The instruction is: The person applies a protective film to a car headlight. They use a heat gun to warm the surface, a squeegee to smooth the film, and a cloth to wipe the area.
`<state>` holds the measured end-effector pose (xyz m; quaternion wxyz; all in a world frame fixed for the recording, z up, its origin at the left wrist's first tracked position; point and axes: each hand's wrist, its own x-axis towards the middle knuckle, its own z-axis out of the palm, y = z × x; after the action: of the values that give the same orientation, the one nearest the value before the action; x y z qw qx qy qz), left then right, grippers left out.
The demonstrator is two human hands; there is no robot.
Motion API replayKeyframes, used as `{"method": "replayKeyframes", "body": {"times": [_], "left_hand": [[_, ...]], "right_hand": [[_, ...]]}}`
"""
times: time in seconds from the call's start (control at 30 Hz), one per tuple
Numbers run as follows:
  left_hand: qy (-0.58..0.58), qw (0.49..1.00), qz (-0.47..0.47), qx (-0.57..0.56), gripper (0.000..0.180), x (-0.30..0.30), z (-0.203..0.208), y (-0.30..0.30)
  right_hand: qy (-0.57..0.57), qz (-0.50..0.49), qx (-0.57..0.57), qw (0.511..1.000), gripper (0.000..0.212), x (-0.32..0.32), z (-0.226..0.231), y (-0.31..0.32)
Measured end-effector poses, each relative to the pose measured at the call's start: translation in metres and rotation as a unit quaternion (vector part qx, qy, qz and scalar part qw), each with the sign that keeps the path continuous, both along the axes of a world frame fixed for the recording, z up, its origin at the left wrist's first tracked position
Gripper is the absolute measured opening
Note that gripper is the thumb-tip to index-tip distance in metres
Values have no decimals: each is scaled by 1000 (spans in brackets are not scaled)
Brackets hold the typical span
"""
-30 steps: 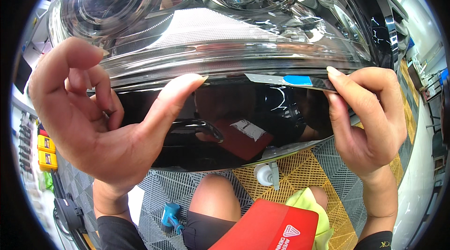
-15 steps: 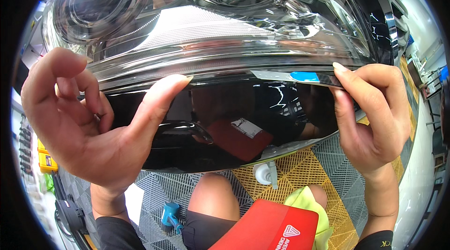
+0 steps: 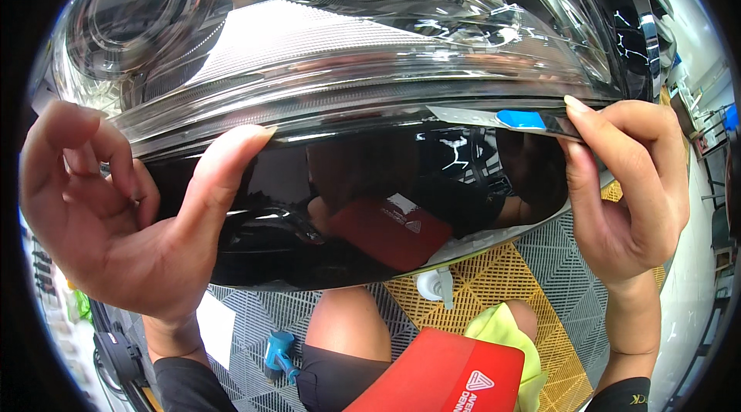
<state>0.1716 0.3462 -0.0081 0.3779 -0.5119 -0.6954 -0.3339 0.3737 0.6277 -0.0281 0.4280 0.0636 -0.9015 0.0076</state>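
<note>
A red box (image 3: 440,373) and yellow cloth (image 3: 502,335) lie on my lap. Above them, my left hand (image 3: 116,219) grips the car headlight (image 3: 347,142), thumb pressed on its glossy lens. My right hand (image 3: 625,188) pinches the blue-tabbed film strip (image 3: 502,118) at its right edge.

i see the glossy black-and-clear car headlight (image 3: 363,142) raised slightly; my left hand (image 3: 116,219) thumb lies further along its seam.
</note>
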Motion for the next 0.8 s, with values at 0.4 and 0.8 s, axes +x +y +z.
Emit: {"method": "replayKeyframes", "body": {"times": [0.4,0.8], "left_hand": [[2,999,21,-30,52,8,10,-6],[-1,1000,2,-22,55,-3,1,-15]], "right_hand": [[-11,0,-1,1000,35,8,4,10],[-30,-28,14,999,35,19,4,20]]}}
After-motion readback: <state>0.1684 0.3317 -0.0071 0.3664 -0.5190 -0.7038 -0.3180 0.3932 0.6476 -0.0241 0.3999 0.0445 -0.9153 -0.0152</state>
